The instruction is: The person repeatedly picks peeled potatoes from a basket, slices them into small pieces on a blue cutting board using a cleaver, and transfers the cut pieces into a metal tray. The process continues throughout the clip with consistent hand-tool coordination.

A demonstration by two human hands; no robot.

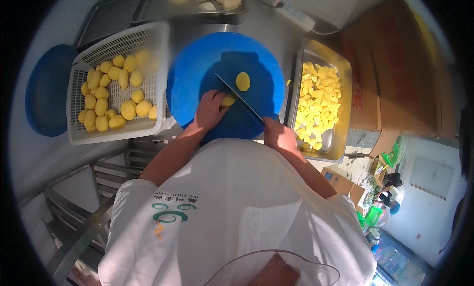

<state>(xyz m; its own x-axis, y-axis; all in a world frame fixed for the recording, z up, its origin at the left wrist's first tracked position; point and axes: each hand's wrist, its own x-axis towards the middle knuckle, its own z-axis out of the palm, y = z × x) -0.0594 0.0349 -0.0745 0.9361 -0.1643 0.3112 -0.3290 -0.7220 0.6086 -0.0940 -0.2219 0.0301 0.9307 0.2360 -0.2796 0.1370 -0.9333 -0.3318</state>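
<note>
On a round blue cutting board (pixel 189 78), my left hand (pixel 210 110) grips a piece of peeled potato (pixel 227 101). My right hand (pixel 278 134) is closed round the handle of a kitchen knife (pixel 240 97), whose blade slants across the board just right of that piece. A cut potato half (pixel 242 81) lies beyond the blade, touched by neither hand. To the left, several whole peeled potatoes (pixel 100 107) rest in a white plastic basket (pixel 114 136). At the right, potato chunks (pixel 318 101) fill much of a steel pan (pixel 327 152).
Metal trays (pixel 111 17) stand at the back, one bearing pale pieces of food (pixel 226 1). A power strip (pixel 294 15) with a cable lies behind the board. Cardboard boxes (pixel 392 71) are stacked at the right. Left below is a metal rack (pixel 85 226). People (pixel 390 197) are farther off.
</note>
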